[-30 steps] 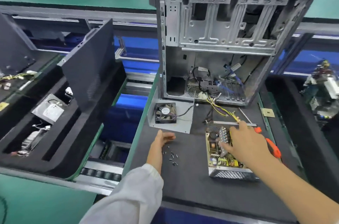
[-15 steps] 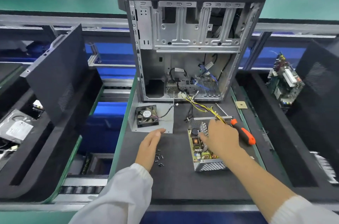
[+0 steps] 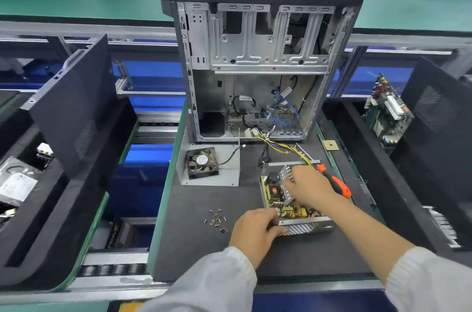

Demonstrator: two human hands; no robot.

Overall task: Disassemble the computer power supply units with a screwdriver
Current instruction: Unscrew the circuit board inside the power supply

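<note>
PSU (image 3: pixel 293 209) lidless on mat (image 3: pixel 204 248), board inside exposed. My left hand (image 3: pixel 255 230) grips its near-left corner. My right hand (image 3: pixel 310 185) curls over heatsink (image 3: pixel 286 181) inside. Screwdriver (image 3: pixel 337 185) just right. Screws (image 3: pixel 217 219) left. Case (image 3: pixel 255 61) behind, cables inside.

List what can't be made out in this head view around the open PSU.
- Right hand fingertips: buried among the board parts of the power supply unit, grip unclear.
- Left hand fingertips: curl over its near corner, contact hidden.
- Screwdriver shaft: behind right hand.
- Screws: too small to count.
</note>
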